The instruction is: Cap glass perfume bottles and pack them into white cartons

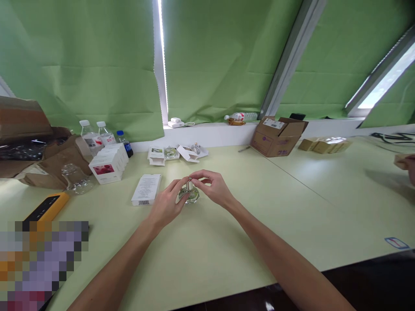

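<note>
**Glass bottle upright between left hand and right hand**

Reading the clock from that bottle, with twelve o'clock pointing away from the person, a yellow device lies on the table at nine. At ten stands a row of white boxes, with a blue-capped bottle just behind it. Nearer, at nine to ten, a flat white box lies close to the left hand.

The left hand is closed round the bottle's near-left side, its thumb across the front of the body; the bottle lies at about two o'clock from that hand. The bottle's long axis runs upright, its clear stem rising from a wide, rounded body. Neither hand is nearer, as both touch it: the left takes the body and reaches up toward the stem, while the right pinches at the stem's top with thumb and finger. From the right hand, the bottle sits at nine o'clock. Whether the stem is a separate cap cannot be told.

Beyond, at twelve, are opened white cartons. A brown cardboard box stands at one to two, and gold boxes lie at two. At three, another person's hand shows at the edge.
</note>
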A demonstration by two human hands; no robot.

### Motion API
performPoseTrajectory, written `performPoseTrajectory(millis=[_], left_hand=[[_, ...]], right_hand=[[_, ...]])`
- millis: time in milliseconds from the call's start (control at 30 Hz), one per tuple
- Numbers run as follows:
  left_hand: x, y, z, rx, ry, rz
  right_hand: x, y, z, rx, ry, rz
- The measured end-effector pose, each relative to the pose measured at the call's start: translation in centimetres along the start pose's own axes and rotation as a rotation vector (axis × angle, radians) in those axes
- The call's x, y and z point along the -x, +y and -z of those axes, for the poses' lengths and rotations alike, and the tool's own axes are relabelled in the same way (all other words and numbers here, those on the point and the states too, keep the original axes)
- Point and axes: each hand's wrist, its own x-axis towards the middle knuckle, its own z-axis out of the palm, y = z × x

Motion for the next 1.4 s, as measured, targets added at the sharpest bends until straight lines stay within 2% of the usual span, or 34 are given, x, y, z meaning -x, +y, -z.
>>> performPoseTrajectory(millis=[667,1033,1400], left_hand=[[-0.01,-0.47,-0.13,-0.003,-0.007,0.003],[-0.06,-0.83,-0.35,-0.021,0.041,-0.069],[-0.06,-0.98,-0.38,-0.035,0.037,-0.078]], right_hand=[[-0.06,0.08,-0.05,-0.049,0.007,0.011],[-0.02,0.11,0.0,-0.051,0.003,0.015],[-0.08,0.35,-0.02,-0.047,-0.004,0.016]])
